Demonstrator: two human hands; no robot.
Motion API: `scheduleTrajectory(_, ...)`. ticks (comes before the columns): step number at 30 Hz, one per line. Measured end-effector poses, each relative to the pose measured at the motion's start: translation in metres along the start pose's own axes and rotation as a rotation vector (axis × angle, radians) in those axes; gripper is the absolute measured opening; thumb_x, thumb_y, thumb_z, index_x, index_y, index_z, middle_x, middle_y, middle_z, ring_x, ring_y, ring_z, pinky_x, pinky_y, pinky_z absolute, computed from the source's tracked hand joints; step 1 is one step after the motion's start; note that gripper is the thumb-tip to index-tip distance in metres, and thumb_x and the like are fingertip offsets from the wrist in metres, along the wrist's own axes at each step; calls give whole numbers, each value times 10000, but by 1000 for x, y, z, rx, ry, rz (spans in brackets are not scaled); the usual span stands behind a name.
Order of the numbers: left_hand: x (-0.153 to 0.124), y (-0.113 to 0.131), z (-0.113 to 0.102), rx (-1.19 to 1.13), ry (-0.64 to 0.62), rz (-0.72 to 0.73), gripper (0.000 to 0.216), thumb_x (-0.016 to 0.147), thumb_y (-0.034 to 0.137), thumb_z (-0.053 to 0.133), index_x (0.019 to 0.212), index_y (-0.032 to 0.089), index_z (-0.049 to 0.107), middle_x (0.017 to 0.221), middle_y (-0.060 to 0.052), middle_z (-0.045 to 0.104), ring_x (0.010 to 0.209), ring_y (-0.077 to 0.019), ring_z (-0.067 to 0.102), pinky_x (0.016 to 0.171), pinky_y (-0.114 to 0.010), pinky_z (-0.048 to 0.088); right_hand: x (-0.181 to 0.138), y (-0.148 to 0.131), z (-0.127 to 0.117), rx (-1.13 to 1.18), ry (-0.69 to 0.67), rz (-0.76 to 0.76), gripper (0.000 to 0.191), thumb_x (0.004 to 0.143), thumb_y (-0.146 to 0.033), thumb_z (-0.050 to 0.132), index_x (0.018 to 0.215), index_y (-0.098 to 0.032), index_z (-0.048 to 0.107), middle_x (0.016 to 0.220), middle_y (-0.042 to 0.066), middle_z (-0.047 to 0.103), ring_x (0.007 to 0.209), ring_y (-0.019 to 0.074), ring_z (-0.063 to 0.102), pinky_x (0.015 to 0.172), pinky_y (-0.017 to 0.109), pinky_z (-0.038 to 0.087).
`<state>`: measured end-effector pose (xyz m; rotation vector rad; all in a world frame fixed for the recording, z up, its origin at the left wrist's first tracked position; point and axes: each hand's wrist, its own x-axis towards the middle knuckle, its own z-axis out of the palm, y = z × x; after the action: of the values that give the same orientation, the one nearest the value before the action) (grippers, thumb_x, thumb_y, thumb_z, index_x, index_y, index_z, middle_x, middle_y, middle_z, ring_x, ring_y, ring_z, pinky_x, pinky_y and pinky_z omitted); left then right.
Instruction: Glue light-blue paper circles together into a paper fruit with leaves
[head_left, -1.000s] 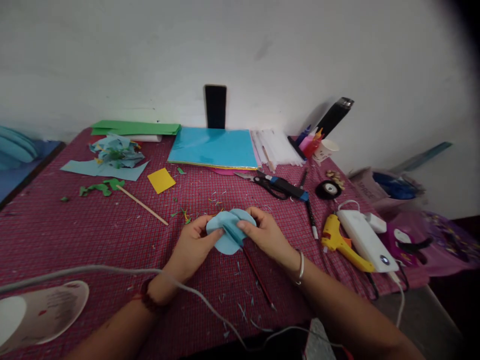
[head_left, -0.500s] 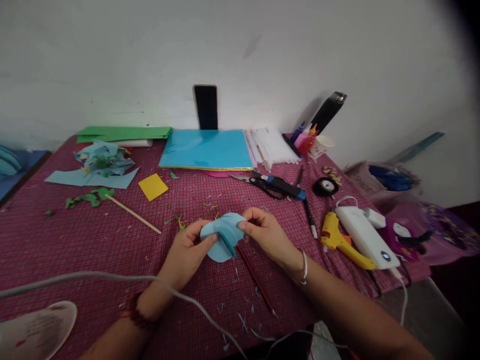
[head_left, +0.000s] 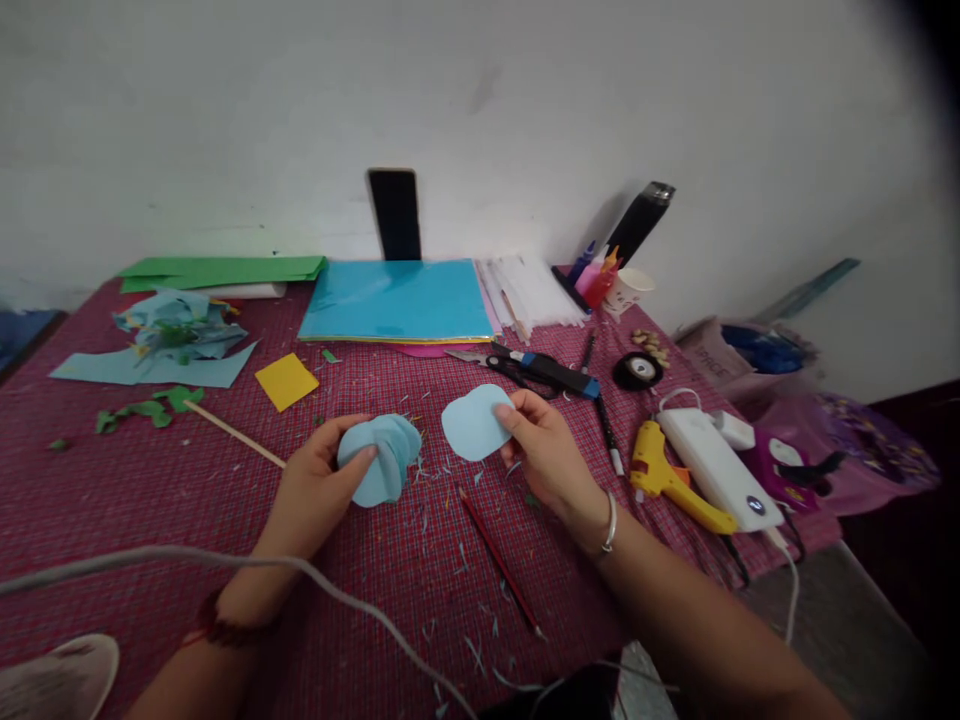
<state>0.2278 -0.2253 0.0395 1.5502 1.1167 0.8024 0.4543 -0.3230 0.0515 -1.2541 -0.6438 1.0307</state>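
My left hand [head_left: 319, 485] pinches a stack of light blue paper petals [head_left: 382, 455], rounded pieces fanned slightly apart, between thumb and fingers. To the right of the stack, my right hand [head_left: 544, 445] grips a single light blue paper petal [head_left: 476, 422] by its right edge. Both are held above the table, with a gap between them. Beneath them lie a red pencil [head_left: 502, 565] and thin paper scraps on the checked tablecloth. A wooden stick [head_left: 236, 433] runs behind my left hand, its near end hidden.
A yellow glue gun [head_left: 675, 480] and a white power bank [head_left: 720, 470] lie at right, near black tape [head_left: 637, 370]. Scissors and a cutter [head_left: 559, 375] are behind my right hand. A grey cable [head_left: 330, 580] crosses the foreground. Blue sheets [head_left: 397, 300] lie at the back.
My hands have moved apart. The right one has drawn a single petal away from the stack, while the left one has moved left with the others. The view has shifted slightly.
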Motion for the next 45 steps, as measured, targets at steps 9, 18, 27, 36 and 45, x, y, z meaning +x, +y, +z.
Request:
scheduleTrajectory(9,-27,19,11,178,-79,453,571,780,229,685,1321,286,511,1141,-70,669,1015,-227,629,862,-384,506,-13,1,8,38,-307,252,361,716,-474,746,738,-191,524,537,-86,524,369,32,425,333,151,311)
scheduleTrajectory(18,-31,27,20,-67,-304,269,69,752,207,694,683,211,693,821,-22,694,783,-162,636,735,-301,502,-25,1,12,-74,-460,224,350,824,-532,636,783,-193,555,571,-69,539,441,47,483,401,166,351)
scheduleTrajectory(27,-34,23,28,-117,-160,144,118,717,211,702,790,194,610,639,43,593,575,-94,518,529,-216,416,-27,1,18,-385,-490,82,203,808,-339,633,722,-176,548,636,-44,520,562,83,465,526,236,358)
scheduleTrajectory(36,-33,16,27,-255,-317,-62,150,742,288,669,728,183,563,539,67,523,442,-57,442,430,-184,350,-30,2,18,-408,-556,51,171,804,-313,628,730,-174,560,648,-49,479,592,87,432,539,241,332)
scheduleTrajectory(45,-40,35,32,-150,-478,-79,97,643,177,683,609,156,594,530,64,516,491,-60,420,471,-191,327,-30,-2,16,-491,-629,4,117,801,-236,632,740,-175,553,641,-54,515,573,79,463,530,215,364)
